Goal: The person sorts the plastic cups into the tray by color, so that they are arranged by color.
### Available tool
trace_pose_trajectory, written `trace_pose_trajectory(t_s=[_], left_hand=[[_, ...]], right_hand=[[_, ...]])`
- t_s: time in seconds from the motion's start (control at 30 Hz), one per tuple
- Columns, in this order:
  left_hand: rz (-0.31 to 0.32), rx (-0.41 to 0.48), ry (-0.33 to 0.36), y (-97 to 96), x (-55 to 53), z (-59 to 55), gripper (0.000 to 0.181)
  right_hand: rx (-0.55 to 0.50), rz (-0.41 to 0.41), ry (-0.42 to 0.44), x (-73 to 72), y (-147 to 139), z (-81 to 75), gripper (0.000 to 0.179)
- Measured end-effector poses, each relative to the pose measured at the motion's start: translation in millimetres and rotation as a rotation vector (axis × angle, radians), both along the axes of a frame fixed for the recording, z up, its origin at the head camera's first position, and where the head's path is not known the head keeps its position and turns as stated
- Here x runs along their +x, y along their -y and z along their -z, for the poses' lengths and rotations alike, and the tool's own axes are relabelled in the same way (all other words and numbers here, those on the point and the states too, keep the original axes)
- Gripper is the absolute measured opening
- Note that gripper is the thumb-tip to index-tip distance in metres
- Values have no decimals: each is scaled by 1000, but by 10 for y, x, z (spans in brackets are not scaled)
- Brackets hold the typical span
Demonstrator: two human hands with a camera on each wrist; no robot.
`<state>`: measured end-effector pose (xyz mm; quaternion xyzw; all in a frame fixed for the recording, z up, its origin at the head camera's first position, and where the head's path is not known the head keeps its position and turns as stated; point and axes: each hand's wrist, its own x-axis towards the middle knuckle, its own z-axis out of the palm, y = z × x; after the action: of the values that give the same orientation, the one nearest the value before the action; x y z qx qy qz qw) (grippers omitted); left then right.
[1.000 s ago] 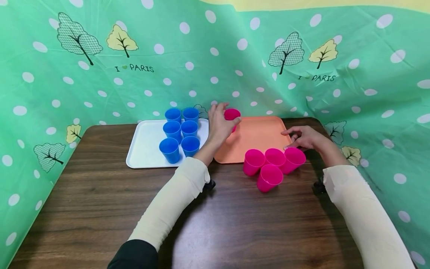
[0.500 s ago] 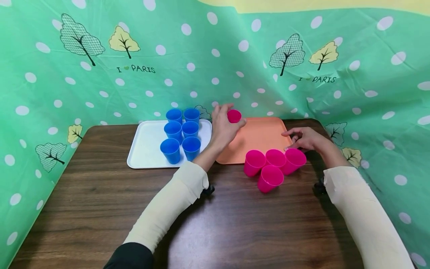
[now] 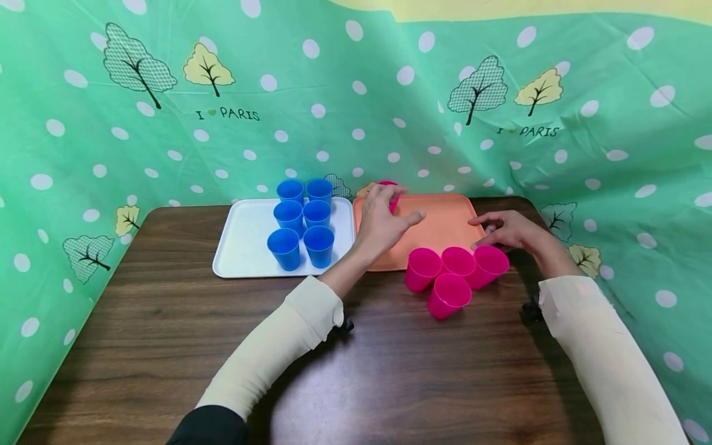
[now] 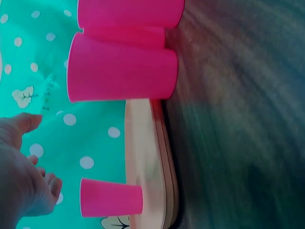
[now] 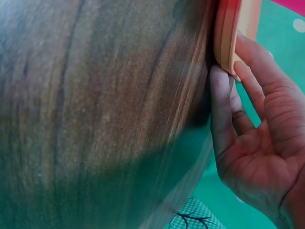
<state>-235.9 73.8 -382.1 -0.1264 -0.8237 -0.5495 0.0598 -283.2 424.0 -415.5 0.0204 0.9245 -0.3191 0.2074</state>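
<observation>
My left hand (image 3: 385, 225) hovers over the left part of the orange tray (image 3: 439, 225), thumb stretched out to the right. Behind its fingers, partly hidden in the head view, a pink cup stands upright at the tray's back left corner. The left wrist view shows a gap between that pink cup (image 4: 110, 198) and the hand. With thumb and fingers, my right hand (image 3: 513, 230) pinches the tray's right edge, seen close up in the right wrist view. Several more pink cups (image 3: 449, 296) stand bunched at the tray's front right edge, the rightmost one leaning.
To the left, a white tray (image 3: 240, 244) bears several blue cups (image 3: 283, 250) in two columns on its right half. Both trays lie along the back of the brown wooden table (image 3: 389, 377). A green dotted cloth (image 3: 345, 62) hangs behind and at the sides.
The left hand has let go of the pink cup at the tray's back left, its fingers spreading as it shifts right. The right hand stays at the tray edge.
</observation>
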Motion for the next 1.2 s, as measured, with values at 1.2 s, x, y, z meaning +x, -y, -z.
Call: trace_pose_trajectory(t_s=[1.2], left_hand=[[470,-251,247,31,260,-161,68]], right_hand=[[7,-3,-8,-19,-12,24,81]])
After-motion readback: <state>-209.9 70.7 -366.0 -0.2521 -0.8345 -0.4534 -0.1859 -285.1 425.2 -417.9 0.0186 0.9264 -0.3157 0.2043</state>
